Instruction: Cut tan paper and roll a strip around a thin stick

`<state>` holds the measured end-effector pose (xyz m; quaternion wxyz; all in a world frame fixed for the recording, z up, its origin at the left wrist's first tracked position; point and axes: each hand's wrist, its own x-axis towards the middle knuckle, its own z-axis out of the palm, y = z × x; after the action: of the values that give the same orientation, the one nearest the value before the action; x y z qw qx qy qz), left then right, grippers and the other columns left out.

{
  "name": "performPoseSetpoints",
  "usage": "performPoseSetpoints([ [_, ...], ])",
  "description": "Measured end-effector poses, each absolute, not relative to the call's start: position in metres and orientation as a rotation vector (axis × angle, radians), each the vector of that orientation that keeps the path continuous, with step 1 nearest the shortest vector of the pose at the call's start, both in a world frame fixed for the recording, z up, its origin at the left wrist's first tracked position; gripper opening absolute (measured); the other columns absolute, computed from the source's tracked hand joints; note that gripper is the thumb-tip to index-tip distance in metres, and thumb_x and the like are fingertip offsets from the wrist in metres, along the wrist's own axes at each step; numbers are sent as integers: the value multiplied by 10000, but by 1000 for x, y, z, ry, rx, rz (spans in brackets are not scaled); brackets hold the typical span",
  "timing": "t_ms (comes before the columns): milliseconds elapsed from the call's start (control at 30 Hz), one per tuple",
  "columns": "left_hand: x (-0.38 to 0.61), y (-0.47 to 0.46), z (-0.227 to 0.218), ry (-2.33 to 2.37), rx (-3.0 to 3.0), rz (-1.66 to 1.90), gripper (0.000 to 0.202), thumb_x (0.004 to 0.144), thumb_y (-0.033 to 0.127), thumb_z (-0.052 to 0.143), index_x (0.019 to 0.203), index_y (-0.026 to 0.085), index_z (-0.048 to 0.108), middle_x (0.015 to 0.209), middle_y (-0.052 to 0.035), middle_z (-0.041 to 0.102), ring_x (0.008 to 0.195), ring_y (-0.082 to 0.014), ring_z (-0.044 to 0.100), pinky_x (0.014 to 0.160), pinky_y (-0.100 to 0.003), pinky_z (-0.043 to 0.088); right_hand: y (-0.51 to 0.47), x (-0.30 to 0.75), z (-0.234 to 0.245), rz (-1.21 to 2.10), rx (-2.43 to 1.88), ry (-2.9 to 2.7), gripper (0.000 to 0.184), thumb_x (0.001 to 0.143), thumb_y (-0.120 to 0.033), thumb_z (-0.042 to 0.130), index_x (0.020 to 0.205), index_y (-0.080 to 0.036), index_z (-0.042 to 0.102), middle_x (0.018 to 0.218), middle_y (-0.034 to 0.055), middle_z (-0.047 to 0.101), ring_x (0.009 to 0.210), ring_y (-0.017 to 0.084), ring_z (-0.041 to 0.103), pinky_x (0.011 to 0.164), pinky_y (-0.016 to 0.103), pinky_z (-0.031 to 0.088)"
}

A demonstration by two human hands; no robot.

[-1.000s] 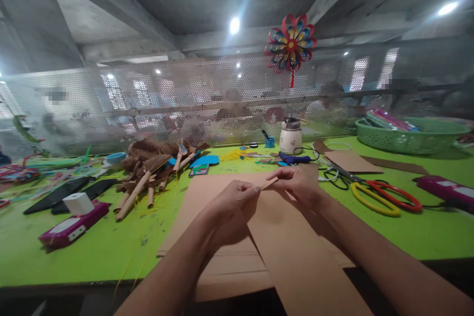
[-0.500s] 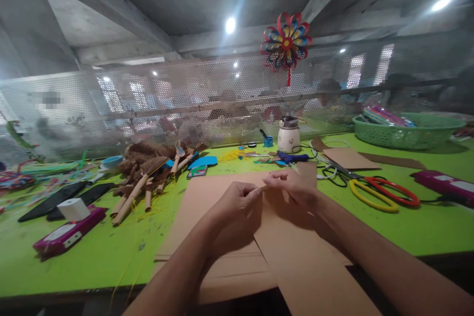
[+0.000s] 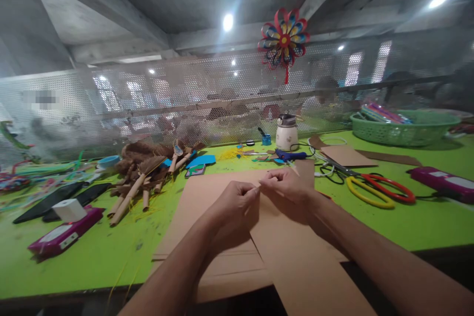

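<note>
Watching through the head camera, I have a long sheet of brown paper point(image 3: 296, 261) nearest me, running from the hands down past the table's near edge. The left hand point(image 3: 235, 207) and right hand point(image 3: 287, 185) meet at its far end, thumb and forefinger of each pinched together on the edge, fingertips nearly touching; the bit of paper between them is too small for me to make out. Beneath lie more brown sheets point(image 3: 202, 197) on the green table point(image 3: 111, 261).

To the left I see a purple power strip point(image 3: 66, 234) bearing a white adapter point(image 3: 69, 210), then brown rolled tubes point(image 3: 128, 202) heaped with ragged brown material. To the right, scissors point(image 3: 388, 203) with red and yellow handles lie near another purple power strip point(image 3: 442, 183). Farther off I pick out a blue glue gun point(image 3: 291, 155), a white bottle point(image 3: 287, 137) and a green basket point(image 3: 392, 131) holding colourful packets. Behind stands a perforated partition point(image 3: 155, 103), with a flower-shaped ornament point(image 3: 284, 40) hanging high.
</note>
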<state>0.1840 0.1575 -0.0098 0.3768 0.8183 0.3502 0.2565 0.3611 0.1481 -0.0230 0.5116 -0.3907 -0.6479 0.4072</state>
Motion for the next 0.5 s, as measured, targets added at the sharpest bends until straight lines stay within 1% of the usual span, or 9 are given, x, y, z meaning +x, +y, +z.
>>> performPoseSetpoints([
  [100,184,161,-15,918,2104,671,342,817,393,418,564,164,442,484,53,331,470,-81,298,455,-218,189,152,361,-28,983,-984,-1572,341,605,-456,739,576,-156,580,561,-18,481,553,105,382,519,259,270],
  [233,185,161,-17,927,2081,689,358,820,413,420,558,169,416,505,56,292,477,-78,266,445,-214,189,155,360,-35,1058,-938,-1445,343,596,-424,756,553,-153,549,551,-26,459,534,92,364,512,258,255],
  [333,186,158,-13,911,2077,680,370,827,422,420,556,169,418,505,56,283,477,-78,259,447,-217,196,155,360,-35,1123,-915,-1378,343,550,-411,783,545,-152,558,542,-23,473,519,90,365,511,264,253],
  [500,187,158,-12,900,2062,703,396,816,446,430,532,178,368,512,55,259,486,-78,236,448,-216,194,157,364,-32,1107,-1009,-1342,351,474,-373,824,513,-154,552,500,-39,464,496,86,363,507,262,234],
])
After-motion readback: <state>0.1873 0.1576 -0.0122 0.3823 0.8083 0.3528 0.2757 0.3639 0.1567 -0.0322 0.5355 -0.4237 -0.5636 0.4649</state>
